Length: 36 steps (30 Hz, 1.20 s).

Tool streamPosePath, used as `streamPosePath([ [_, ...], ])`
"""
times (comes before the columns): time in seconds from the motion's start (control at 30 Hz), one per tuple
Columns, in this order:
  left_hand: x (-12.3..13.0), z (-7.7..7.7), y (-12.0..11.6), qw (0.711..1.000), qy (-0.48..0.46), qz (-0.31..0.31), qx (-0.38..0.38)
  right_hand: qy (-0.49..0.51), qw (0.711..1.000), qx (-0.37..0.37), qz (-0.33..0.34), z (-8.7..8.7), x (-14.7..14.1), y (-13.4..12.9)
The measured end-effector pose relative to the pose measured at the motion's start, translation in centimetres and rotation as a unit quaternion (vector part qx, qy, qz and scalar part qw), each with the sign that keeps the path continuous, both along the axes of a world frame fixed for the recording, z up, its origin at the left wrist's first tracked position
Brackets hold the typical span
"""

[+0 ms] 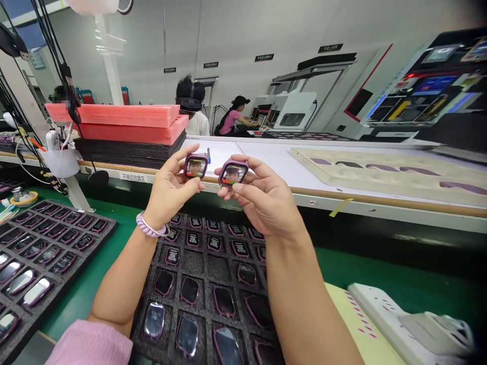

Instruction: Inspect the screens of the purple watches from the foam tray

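My left hand (169, 190) holds up a small purple watch body (196, 166) by its edges, its lit screen facing me. My right hand (262, 200) holds a second purple watch body (233, 173) the same way, right beside the first. Both are raised above a black foam tray (207, 263) whose pockets hold several more watch bodies, some face up, some showing labelled backs. A few pockets near the tray's middle are bare.
A second black foam tray (41, 253) with several watch bodies lies at left on the green mat. Pink and black foam sheets (125, 126) are stacked behind. A white conveyor carries a beige tray (388, 170). White power strip (403, 324) at right. Two people sit in the background.
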<state>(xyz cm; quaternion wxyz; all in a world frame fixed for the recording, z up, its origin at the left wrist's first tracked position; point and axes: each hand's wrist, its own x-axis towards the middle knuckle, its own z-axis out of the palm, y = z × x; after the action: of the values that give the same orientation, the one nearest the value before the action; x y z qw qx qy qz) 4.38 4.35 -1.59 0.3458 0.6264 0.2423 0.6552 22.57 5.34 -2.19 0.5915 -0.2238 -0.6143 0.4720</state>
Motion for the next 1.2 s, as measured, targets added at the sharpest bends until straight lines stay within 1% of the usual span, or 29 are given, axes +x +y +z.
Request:
streamPosePath([
  [0.13, 0.0, 0.04, 0.1, 1.0, -0.005, -0.001, 0.012, 0.004, 1.0, 0.005, -0.006, 0.03, -0.02, 0.02],
  [0.37, -0.04, -0.05, 0.28, 1.0, -0.011, 0.001, -0.006, -0.008, 1.0, 0.012, -0.014, -0.12, 0.06, 0.17],
  [0.57, 0.07, 0.1, 0.06, 1.0, -0.01, -0.009, -0.02, 0.001, 1.0, 0.001, 0.005, -0.01, -0.09, 0.15],
  [0.7, 0.1, 0.04, 0.06, 1.0, -0.005, -0.018, -0.02, -0.005, 1.0, -0.006, 0.005, -0.07, -0.18, 0.34],
  [1.2, 0.14, 0.11, 0.1, 1.0, -0.005, -0.004, -0.022, 0.02, 1.0, -0.015, 0.018, -0.27, -0.15, 0.56],
])
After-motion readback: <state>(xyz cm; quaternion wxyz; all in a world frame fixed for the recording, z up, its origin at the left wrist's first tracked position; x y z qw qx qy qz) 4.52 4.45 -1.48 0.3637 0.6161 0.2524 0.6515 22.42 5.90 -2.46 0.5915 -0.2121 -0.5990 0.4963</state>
